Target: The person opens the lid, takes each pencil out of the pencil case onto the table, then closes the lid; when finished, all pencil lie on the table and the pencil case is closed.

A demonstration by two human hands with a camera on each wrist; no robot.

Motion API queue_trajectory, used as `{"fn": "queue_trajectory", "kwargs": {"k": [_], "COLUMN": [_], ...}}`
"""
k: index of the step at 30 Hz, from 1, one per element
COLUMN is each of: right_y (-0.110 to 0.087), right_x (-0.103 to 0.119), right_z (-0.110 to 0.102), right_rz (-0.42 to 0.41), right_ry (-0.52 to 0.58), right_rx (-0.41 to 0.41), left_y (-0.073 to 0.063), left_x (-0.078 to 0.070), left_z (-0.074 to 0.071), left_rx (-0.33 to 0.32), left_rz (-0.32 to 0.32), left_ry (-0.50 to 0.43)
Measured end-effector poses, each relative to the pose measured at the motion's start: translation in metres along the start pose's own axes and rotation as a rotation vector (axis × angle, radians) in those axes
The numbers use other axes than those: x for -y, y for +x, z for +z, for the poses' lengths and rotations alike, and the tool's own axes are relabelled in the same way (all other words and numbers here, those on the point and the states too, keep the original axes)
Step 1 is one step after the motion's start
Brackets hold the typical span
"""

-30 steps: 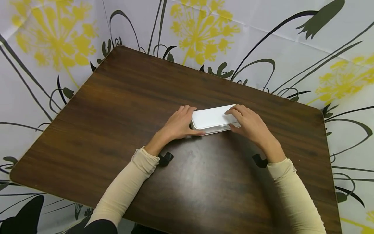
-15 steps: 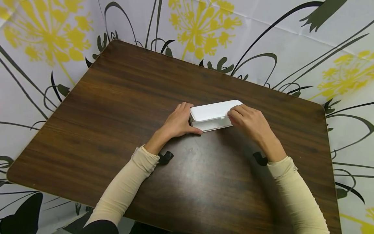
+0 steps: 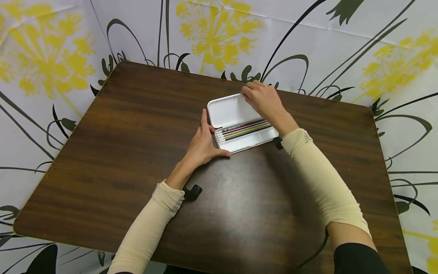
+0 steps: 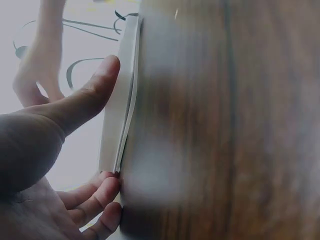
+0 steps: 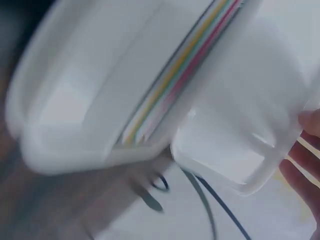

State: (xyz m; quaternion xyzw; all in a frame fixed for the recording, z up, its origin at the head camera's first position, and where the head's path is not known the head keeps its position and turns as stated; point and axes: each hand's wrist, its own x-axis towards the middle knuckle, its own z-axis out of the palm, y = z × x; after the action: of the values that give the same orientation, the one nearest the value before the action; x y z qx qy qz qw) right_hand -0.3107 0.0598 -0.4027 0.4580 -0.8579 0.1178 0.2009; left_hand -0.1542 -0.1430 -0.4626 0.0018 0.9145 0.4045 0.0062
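Note:
A white pencil case (image 3: 251, 140) lies on the table with its lid (image 3: 225, 109) swung up and back. Several pencils (image 3: 243, 129) in dark, red, yellow and green lie side by side along the hinge side of the tray. At the case's left end, my left hand (image 3: 201, 146) holds it, thumb at the front edge; the left wrist view shows the curled fingertips (image 4: 107, 192) against the end. My right hand (image 3: 263, 101) pinches the far edge of the lid. In the right wrist view its thumb (image 5: 311, 121) lies on the lid's inside and fingers behind.
The case rests on a brown wooden table (image 3: 137, 152) with rounded corners. A white cloth (image 3: 143, 26) with yellow and dark plant prints hangs behind it. A black wrist mount (image 3: 192, 193) sits by the left cuff, and a dark cable (image 3: 316, 251) hangs under the right arm.
The lid has gone from nearly closed to standing open, baring the pencils. My right hand has moved up and away from me with it. The left hand stays at the left end, index finger now raised.

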Motion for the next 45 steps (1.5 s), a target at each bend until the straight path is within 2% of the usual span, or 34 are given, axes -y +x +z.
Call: {"fn": "queue_trajectory", "kwargs": {"k": [3, 6, 9, 12, 15, 17, 19, 22, 25, 28, 34, 38, 45], "right_y": [0.012, 0.013, 0.010, 0.001, -0.017, -0.036, -0.058, -0.085, -0.098, -0.097, -0.081, -0.073, -0.070], "right_x": [-0.004, -0.006, -0.006, -0.004, 0.002, 0.006, 0.011, 0.014, 0.012, 0.009, 0.004, 0.000, -0.008], "right_z": [0.020, 0.029, 0.024, 0.005, -0.016, -0.027, -0.031, -0.029, -0.020, -0.012, -0.007, -0.009, -0.013], "right_rz": [0.058, 0.102, 0.151, 0.209, 0.226, 0.187, 0.144, 0.114, 0.118, 0.111, 0.078, 0.108, 0.135], "right_ry": [0.009, 0.011, 0.027, 0.069, 0.140, 0.179, 0.201, 0.199, 0.173, 0.153, 0.147, 0.185, 0.248], "right_rx": [0.073, 0.122, 0.168, 0.200, 0.121, 0.045, 0.013, 0.085, 0.191, 0.258, 0.353, 0.416, 0.453], "left_y": [-0.002, -0.002, -0.003, -0.004, -0.005, -0.005, -0.006, -0.007, -0.007, -0.008, -0.011, -0.011, -0.011], "left_x": [0.003, 0.004, 0.003, 0.000, -0.004, -0.005, -0.007, -0.006, -0.005, -0.003, 0.002, 0.003, 0.001], "left_z": [0.002, 0.005, 0.007, 0.008, 0.008, 0.008, 0.006, 0.003, -0.001, -0.004, -0.007, -0.007, -0.007], "left_rx": [-0.015, -0.011, -0.003, 0.009, 0.026, 0.041, 0.053, 0.059, 0.051, 0.050, 0.043, 0.035, 0.040], "left_rz": [0.014, 0.025, 0.047, 0.089, 0.131, 0.149, 0.161, 0.166, 0.164, 0.149, 0.131, 0.138, 0.139], "left_ry": [-0.009, 0.004, 0.032, 0.079, 0.132, 0.171, 0.195, 0.222, 0.234, 0.236, 0.234, 0.230, 0.214]}}
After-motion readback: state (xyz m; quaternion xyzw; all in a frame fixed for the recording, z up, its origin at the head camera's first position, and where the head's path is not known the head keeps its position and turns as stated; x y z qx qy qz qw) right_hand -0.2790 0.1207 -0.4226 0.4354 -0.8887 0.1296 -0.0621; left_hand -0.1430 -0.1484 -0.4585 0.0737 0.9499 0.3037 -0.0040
